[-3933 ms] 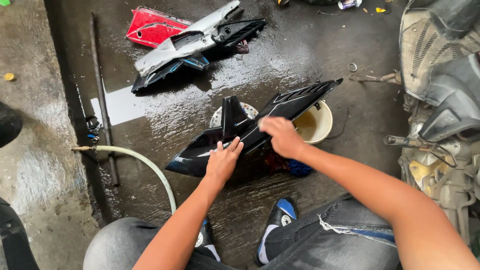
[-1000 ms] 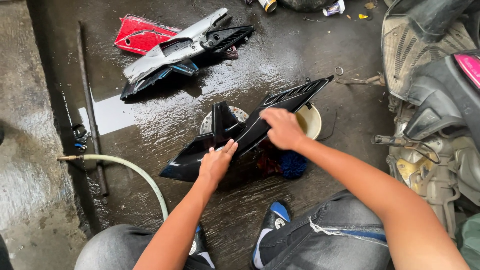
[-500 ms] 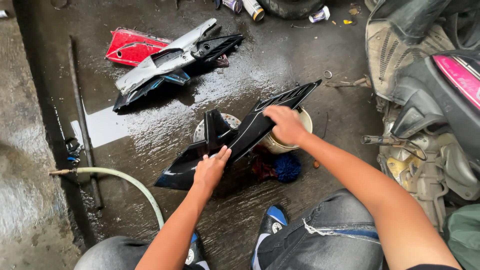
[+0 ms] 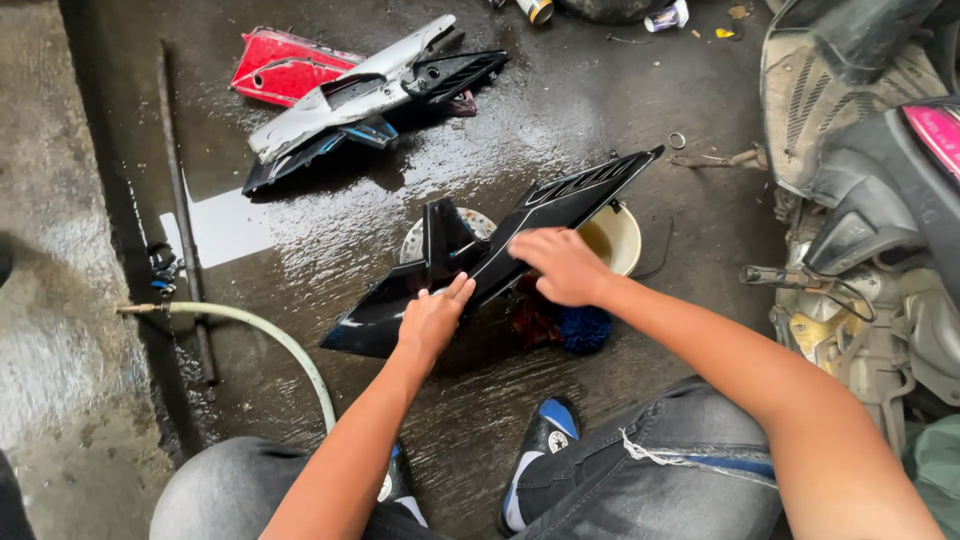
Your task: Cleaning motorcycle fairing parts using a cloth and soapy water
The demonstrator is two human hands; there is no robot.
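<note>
Below, my left hand [image 4: 432,318] lies open, palm and fingers flat on the lower part of the glossy black body panel [image 4: 470,265], pressing it so that it stays tilted on edge over the wet concrete floor [image 4: 560,110]. My right hand [image 4: 560,265] is curled over the panel's middle; whether it grips a cloth or only the plastic I cannot tell. The panel runs diagonally, its pointed low end toward the pale hose [image 4: 270,345] at left, its vented upper tip [image 4: 600,180] above the cream bucket [image 4: 615,235], which stands just behind it. A perforated metal disc [image 4: 415,240] shows behind the panel's upright fin. A blue scrubbing mitt [image 4: 585,328] and a dark red rag [image 4: 528,320] lie on the floor under my right forearm, within reach. Farther off lie a red panel [image 4: 285,65] and a grey-and-black panel [image 4: 370,95], stacked apart on the wet ground. A stripped scooter [image 4: 860,170] stands at right.
</note>
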